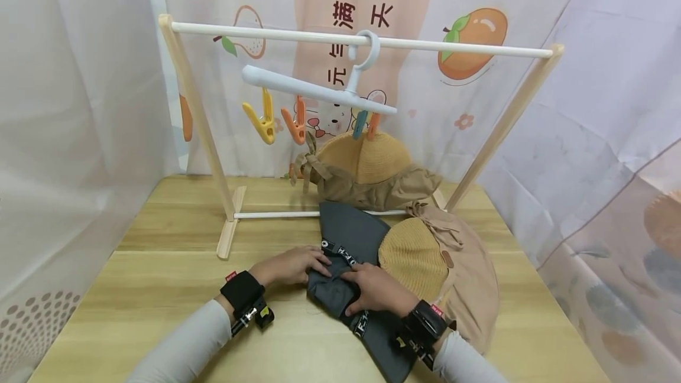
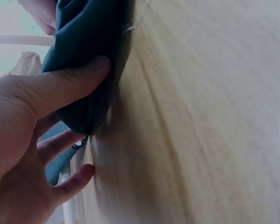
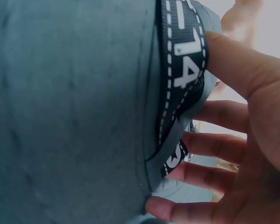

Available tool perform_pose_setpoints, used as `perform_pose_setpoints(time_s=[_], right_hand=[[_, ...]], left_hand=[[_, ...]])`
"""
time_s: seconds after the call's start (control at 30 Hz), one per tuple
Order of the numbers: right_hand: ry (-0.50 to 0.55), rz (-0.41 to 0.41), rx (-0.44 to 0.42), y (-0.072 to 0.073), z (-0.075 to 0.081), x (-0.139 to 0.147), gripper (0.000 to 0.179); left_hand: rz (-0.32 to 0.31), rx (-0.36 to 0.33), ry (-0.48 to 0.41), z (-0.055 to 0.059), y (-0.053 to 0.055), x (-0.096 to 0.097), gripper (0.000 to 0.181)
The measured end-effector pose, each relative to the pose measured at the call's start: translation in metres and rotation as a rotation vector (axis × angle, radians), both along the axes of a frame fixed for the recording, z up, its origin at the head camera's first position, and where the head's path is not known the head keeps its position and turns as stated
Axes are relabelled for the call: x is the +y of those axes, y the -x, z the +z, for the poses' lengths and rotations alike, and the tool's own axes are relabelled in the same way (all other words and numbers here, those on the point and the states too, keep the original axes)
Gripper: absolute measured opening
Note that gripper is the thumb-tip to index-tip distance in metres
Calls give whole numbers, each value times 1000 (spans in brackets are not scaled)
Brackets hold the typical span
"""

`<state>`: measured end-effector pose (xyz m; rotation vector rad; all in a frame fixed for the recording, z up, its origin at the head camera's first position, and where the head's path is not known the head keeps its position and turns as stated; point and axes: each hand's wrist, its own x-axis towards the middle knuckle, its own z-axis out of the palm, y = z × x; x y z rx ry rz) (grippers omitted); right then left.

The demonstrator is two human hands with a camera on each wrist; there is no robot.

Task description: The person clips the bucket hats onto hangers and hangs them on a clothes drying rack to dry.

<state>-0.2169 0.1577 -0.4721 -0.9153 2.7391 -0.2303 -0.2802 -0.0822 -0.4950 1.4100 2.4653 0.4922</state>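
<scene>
A dark grey bucket hat [image 1: 351,228] lies on the table, its crown partly collapsed. Round the crown runs a black band [image 3: 183,70] with white lettering and dashed stitching. My left hand [image 1: 295,265] holds the left side of the crown, thumb on the grey cloth [image 2: 86,28] in the left wrist view. On the other side, my right hand [image 1: 380,289] grips the crown at its band; the right wrist view shows the thumb on the band's edge. A yellow knit-crowned hat [image 1: 414,253] with a wide beige brim lies right beside the grey one.
A second yellow-crowned hat [image 1: 367,158] with a tan ruffled brim sits at the back. Over the table stands a wooden rack with a white rod [image 1: 452,47]. From it hangs a pale blue hanger [image 1: 298,84] with several clothespins, including a yellow clothespin [image 1: 264,122]. Curtains surround the table.
</scene>
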Motion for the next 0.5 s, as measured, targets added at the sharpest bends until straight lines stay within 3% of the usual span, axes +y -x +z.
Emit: perform_pose_setpoints(time_s=[0.27,0.5], right_hand=[[-12,-16,29,-3,-6,1,71],[-20,-3,19,-3,-4,0,68]], left_hand=[[51,-7,5,-2,-5,1,54],[20,43,9,-6,-5,0,50]])
